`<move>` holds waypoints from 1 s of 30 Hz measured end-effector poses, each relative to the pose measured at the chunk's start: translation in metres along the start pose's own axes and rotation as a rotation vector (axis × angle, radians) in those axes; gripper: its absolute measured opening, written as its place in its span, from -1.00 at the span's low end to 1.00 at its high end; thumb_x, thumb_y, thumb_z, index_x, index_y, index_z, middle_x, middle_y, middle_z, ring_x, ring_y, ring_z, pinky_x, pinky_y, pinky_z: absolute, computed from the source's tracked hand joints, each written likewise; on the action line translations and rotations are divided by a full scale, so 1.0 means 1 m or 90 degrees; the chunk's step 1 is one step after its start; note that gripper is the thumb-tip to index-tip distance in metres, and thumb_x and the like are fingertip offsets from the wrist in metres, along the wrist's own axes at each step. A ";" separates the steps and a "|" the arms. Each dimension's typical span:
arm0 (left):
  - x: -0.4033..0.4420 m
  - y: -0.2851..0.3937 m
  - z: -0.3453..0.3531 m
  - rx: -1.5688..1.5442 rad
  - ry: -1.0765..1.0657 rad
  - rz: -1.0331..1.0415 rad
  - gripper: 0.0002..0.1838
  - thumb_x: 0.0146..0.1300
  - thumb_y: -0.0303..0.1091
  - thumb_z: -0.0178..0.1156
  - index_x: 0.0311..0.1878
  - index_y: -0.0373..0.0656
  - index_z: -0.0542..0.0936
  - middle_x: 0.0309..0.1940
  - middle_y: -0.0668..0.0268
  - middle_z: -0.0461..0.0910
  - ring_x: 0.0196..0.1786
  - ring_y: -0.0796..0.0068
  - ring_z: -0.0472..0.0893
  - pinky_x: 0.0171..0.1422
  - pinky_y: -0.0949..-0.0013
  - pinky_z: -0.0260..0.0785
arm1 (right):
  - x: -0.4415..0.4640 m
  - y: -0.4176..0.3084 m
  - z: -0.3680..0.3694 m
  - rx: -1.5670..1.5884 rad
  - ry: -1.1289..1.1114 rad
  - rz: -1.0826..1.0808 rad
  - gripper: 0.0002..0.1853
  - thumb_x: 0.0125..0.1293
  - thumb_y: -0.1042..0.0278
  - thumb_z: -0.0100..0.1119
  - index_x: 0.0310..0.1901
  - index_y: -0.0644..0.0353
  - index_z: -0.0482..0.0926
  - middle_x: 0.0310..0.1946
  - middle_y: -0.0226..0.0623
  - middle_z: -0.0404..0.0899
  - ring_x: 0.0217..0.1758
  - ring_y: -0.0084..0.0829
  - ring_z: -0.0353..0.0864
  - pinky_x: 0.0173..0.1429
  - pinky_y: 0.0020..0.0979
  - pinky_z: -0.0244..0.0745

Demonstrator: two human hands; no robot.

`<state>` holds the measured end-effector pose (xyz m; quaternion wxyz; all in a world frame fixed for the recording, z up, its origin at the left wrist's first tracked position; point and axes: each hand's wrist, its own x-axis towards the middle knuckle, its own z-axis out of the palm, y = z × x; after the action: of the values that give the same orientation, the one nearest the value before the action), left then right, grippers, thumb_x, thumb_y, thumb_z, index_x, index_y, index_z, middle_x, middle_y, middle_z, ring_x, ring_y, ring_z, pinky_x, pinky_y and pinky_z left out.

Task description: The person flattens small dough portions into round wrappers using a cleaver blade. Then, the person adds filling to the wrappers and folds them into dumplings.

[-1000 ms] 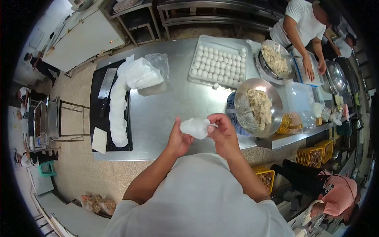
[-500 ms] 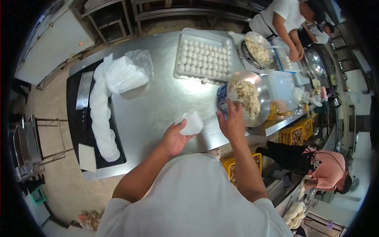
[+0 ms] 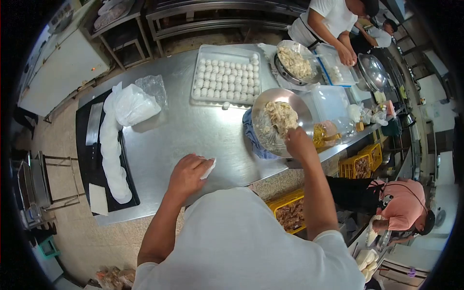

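Observation:
My left hand (image 3: 186, 176) is closed around a thin white dough wrapper (image 3: 209, 168) over the near part of the steel table; only the wrapper's edge shows. My right hand (image 3: 300, 145) reaches over the near right side of a steel bowl (image 3: 309, 110), its curled fingertips at the pale, chunky filling (image 3: 280, 117). Whether those fingers hold a tool or only filling is hidden. Beneath the bowl is a bunched blue cloth (image 3: 252, 138). Rows of round white dough pieces (image 3: 227, 79) fill a tray (image 3: 194, 100) farther back, with one loose piece (image 3: 225, 105) in front.
At left, a black board (image 3: 87, 166) carries a long dough roll (image 3: 112, 162), a cleaver (image 3: 94, 126) and a white block (image 3: 98, 199). A plastic bag (image 3: 137, 107) lies beside it. Beyond my bowl, a co-worker's hands (image 3: 346, 54) work near another filling bowl (image 3: 296, 64). An oil bottle (image 3: 320, 136) lies right.
My right hand has moved from the bowl's near left edge into the filling. My left hand has turned and closed over the wrapper, which lay open on it. The view has shifted right.

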<state>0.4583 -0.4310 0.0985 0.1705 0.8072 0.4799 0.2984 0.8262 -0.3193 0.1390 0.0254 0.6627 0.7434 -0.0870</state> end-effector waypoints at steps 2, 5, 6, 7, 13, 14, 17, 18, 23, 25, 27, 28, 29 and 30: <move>0.010 0.008 -0.007 0.016 -0.006 0.018 -0.49 -0.05 -0.50 0.40 0.09 -0.09 0.70 -0.09 0.20 0.71 0.08 0.14 0.67 0.37 0.04 0.48 | 0.008 0.011 -0.004 -0.087 0.011 0.023 -0.79 0.34 0.39 0.13 -0.25 0.33 0.71 -0.08 0.11 0.64 -0.08 0.08 0.74 0.00 0.02 0.65; 0.014 0.009 -0.007 0.051 -0.017 0.029 -0.47 -0.07 -0.50 0.41 0.09 -0.10 0.69 -0.06 0.20 0.70 0.09 0.14 0.66 0.37 0.06 0.47 | 0.014 0.018 -0.022 -0.271 -0.103 -0.013 -0.77 0.33 0.38 0.08 -0.20 0.21 0.74 -0.19 -0.03 0.75 -0.11 -0.04 0.79 -0.06 -0.03 0.68; 0.012 0.008 -0.007 0.069 -0.029 0.022 -0.44 -0.11 -0.51 0.42 0.10 -0.10 0.68 -0.04 0.20 0.68 0.10 0.14 0.65 0.38 0.08 0.45 | 0.015 0.017 -0.028 -0.269 -0.103 -0.014 -0.77 0.33 0.38 0.08 -0.20 0.21 0.74 -0.19 -0.03 0.75 -0.11 -0.04 0.79 -0.06 -0.03 0.68; 0.011 0.008 -0.008 0.069 -0.033 0.022 -0.44 -0.11 -0.51 0.42 0.10 -0.10 0.68 -0.04 0.20 0.68 0.10 0.14 0.65 0.38 0.08 0.45 | 0.016 0.014 -0.038 -0.239 -0.035 -0.016 -0.78 0.35 0.37 0.07 -0.20 0.18 0.73 -0.18 -0.05 0.74 -0.12 -0.03 0.79 -0.07 -0.03 0.68; 0.021 0.007 -0.008 0.061 -0.075 0.006 -0.56 -0.01 -0.55 0.36 0.04 -0.16 0.69 -0.04 0.14 0.69 0.09 0.06 0.66 0.27 0.10 0.53 | 0.037 0.005 0.005 -0.145 0.109 0.078 -0.74 0.46 0.25 0.01 -0.21 0.12 0.70 -0.18 -0.08 0.71 -0.13 -0.01 0.78 -0.06 -0.02 0.68; 0.024 0.006 -0.008 0.034 -0.066 -0.025 -0.56 0.04 -0.53 0.34 0.07 -0.19 0.68 -0.02 0.12 0.69 0.12 0.04 0.65 0.27 0.12 0.52 | 0.031 0.005 0.022 -0.146 0.095 0.047 -0.73 0.48 0.23 0.00 -0.22 0.12 0.70 -0.17 -0.06 0.70 -0.14 0.00 0.77 -0.06 -0.02 0.68; 0.029 0.002 -0.007 -0.091 -0.016 -0.124 -0.61 0.20 -0.47 0.30 0.12 -0.24 0.66 0.01 0.11 0.71 0.13 0.06 0.65 0.25 0.17 0.50 | 0.005 -0.008 0.009 -0.152 0.044 0.019 -0.72 0.50 0.23 -0.01 -0.23 0.12 0.69 -0.17 -0.03 0.70 -0.16 -0.01 0.78 -0.08 -0.03 0.68; 0.029 0.001 -0.006 -0.191 0.012 -0.184 -0.66 0.31 -0.42 0.28 0.14 -0.28 0.65 0.02 0.10 0.72 0.10 0.11 0.68 0.21 0.21 0.51 | -0.002 -0.008 0.002 -0.151 0.003 0.036 -0.73 0.49 0.25 0.00 -0.24 0.13 0.68 -0.18 -0.02 0.69 -0.17 -0.02 0.78 -0.09 -0.04 0.68; 0.029 0.003 0.025 -0.599 -0.016 -0.468 -0.60 0.52 -0.16 0.16 0.14 -0.33 0.65 -0.02 0.17 0.73 0.04 0.38 0.67 0.18 0.30 0.47 | 0.015 0.004 -0.007 -0.135 0.204 0.015 -0.80 0.39 0.35 0.04 -0.27 0.17 0.68 -0.21 -0.01 0.69 -0.15 -0.01 0.78 -0.07 -0.04 0.68; 0.032 0.011 0.025 -0.726 -0.007 -0.462 -0.56 0.55 -0.08 0.14 0.12 -0.33 0.65 -0.04 0.22 0.73 0.05 0.45 0.65 0.18 0.31 0.46 | 0.020 -0.003 0.000 -0.065 0.072 0.104 -0.81 0.38 0.37 0.05 -0.26 0.16 0.68 -0.17 -0.03 0.69 -0.14 -0.02 0.77 -0.06 -0.04 0.68; 0.036 0.020 0.015 -0.501 -0.140 -0.385 -0.58 0.54 -0.13 0.14 0.15 -0.34 0.63 0.01 0.15 0.71 0.06 0.31 0.68 0.20 0.27 0.47 | 0.004 -0.009 0.000 -0.081 0.042 0.078 -0.81 0.37 0.39 0.05 -0.25 0.16 0.68 -0.17 -0.03 0.69 -0.13 -0.03 0.77 -0.06 -0.05 0.68; 0.037 0.023 0.011 -0.501 -0.135 -0.389 -0.58 0.54 -0.13 0.14 0.15 -0.34 0.63 0.01 0.15 0.71 0.06 0.31 0.68 0.20 0.27 0.47 | -0.009 -0.011 0.003 -0.099 0.006 0.056 -0.82 0.35 0.41 0.05 -0.25 0.16 0.68 -0.17 -0.04 0.69 -0.13 -0.03 0.77 -0.06 -0.06 0.69; 0.040 0.024 0.008 -0.397 -0.139 -0.276 -0.60 0.53 -0.17 0.15 0.16 -0.33 0.62 0.05 0.07 0.70 0.09 0.21 0.68 0.21 0.23 0.49 | -0.022 -0.009 0.006 -0.100 0.004 0.050 -0.82 0.35 0.41 0.05 -0.25 0.16 0.68 -0.17 -0.04 0.69 -0.13 -0.03 0.77 -0.06 -0.06 0.69; 0.043 0.025 0.007 -0.291 -0.141 -0.162 -0.61 0.52 -0.20 0.15 0.17 -0.33 0.62 0.09 -0.02 0.68 0.12 0.12 0.68 0.22 0.20 0.50 | -0.034 -0.002 0.009 -0.112 0.004 0.019 -0.81 0.35 0.42 0.03 -0.25 0.15 0.69 -0.17 -0.04 0.69 -0.13 -0.03 0.77 -0.07 -0.06 0.68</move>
<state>0.4952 -0.4053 0.1206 0.4355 0.7087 0.4764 0.2849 0.8280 -0.3547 0.1355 0.0825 0.6693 0.7381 -0.0192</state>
